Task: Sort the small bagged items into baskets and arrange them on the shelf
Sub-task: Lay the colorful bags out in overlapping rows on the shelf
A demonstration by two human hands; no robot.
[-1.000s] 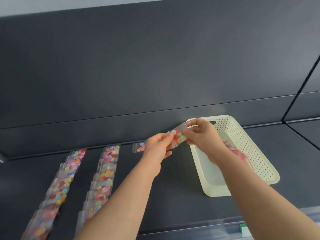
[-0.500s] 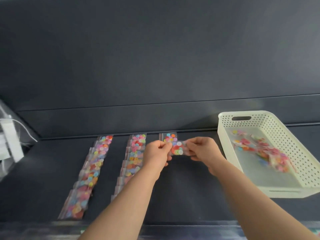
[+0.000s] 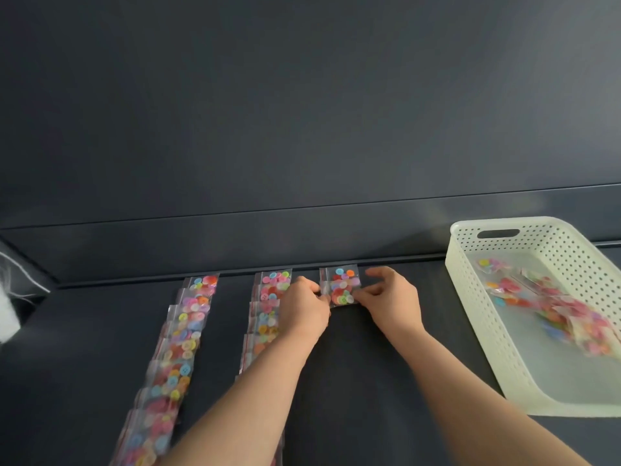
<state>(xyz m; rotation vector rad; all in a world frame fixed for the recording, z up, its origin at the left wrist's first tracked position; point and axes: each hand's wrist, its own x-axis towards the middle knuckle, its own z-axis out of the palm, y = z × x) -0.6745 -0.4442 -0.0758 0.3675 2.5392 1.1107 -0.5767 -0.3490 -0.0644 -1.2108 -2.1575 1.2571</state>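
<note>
Our left hand (image 3: 304,309) and right hand (image 3: 391,299) both pinch the button bag (image 3: 341,295); we lay it square, overlapping the bag behind (image 3: 343,273).

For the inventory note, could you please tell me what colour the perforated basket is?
Cream white: the basket shows clearest in the head view.

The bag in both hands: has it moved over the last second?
Yes. The held bag has gone left, away from the basket, and now sits just in front of the rear bag by the shelf's back rail.
</note>
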